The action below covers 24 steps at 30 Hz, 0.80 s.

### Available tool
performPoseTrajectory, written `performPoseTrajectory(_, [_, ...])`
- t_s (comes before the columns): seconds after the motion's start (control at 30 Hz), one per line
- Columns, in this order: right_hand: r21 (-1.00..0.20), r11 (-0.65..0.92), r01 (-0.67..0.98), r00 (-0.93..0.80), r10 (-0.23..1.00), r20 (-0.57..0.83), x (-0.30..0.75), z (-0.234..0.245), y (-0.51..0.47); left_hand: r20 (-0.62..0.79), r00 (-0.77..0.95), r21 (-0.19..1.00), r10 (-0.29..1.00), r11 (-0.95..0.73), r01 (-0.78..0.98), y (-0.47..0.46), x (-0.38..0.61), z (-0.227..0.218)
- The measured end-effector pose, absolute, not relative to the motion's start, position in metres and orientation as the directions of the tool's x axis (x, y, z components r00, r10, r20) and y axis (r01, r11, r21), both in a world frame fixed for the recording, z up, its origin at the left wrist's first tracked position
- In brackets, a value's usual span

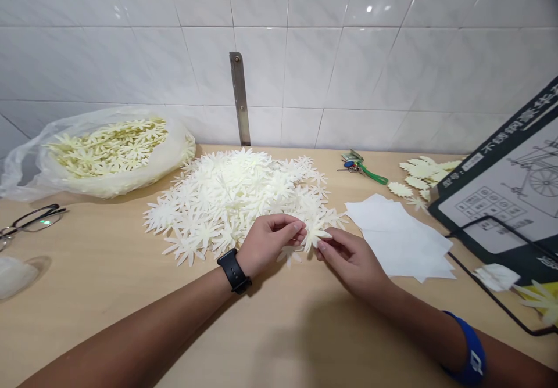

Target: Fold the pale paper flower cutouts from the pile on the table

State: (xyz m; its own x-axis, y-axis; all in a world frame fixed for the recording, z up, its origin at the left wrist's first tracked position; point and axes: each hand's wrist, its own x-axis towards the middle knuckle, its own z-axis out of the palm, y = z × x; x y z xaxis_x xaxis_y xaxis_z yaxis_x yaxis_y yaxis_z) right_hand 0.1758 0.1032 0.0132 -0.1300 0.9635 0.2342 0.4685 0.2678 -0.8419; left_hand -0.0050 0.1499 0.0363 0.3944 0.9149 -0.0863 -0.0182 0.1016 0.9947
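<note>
Between my two hands is a cream flower-shaped cutout [314, 235] with long narrow petals. My left hand [272, 240], with a black watch on its wrist, pinches a petal on the left side. From the right, my right hand [355, 260] grips another petal between thumb and forefinger. Just behind the hands spreads a large loose pile of similar flower cutouts [235, 190]. One pale flower cutout [289, 254] lies on the table below the left hand's fingertips.
A plastic bag [117, 187] of yellowish cutouts sits at the left, near eyeglasses [35, 219]. To the right are white sheets [392, 237], keys with a green strap [370, 173], scalloped cutouts [427, 173] and a leaning dark printed box [501, 196]. A metal strip [239, 97] stands against the tiled wall.
</note>
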Motion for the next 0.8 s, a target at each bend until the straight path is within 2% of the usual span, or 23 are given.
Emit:
performPoseTrajectory(0.13, [-0.840,0.279,0.465,-0.129,0.960,0.248,0.175,0.013,0.103,0.020,0.435,0.991,0.900,-0.074,0.109,0.142,-0.004,0.034])
performPoseTrajectory(0.23, [-0.830,0.305,0.466,-0.154,0.952,0.264,0.175,0.013,0.103,0.097,0.398,0.956,0.912,-0.196,0.218,0.137,-0.002,0.036])
performPoseTrajectory(0.33, [-0.836,0.281,0.472,-0.136,0.960,0.246,0.175,0.013,0.103,0.045,0.358,0.971,0.933,-0.125,0.204,0.142,-0.004,0.040])
performPoseTrajectory(0.5, [-0.914,0.183,0.362,-0.056,0.983,0.175,0.177,0.012,0.104,-0.020,0.193,0.999,0.981,0.011,0.048,0.166,-0.015,0.039])
performPoseTrajectory(0.63, [-0.933,0.148,0.329,0.000,0.988,0.157,0.178,0.011,0.106,-0.050,0.233,0.999,0.971,0.045,0.028,0.174,-0.020,0.032])
performPoseTrajectory(0.7, [-0.933,0.144,0.329,0.017,0.987,0.158,0.178,0.011,0.106,0.031,0.221,0.991,0.975,-0.058,0.119,0.173,-0.020,0.031])
performPoseTrajectory(0.8, [-0.931,0.132,0.339,0.032,0.988,0.151,0.177,0.013,0.106,0.316,0.135,0.880,0.939,-0.344,0.328,0.166,-0.018,0.032])
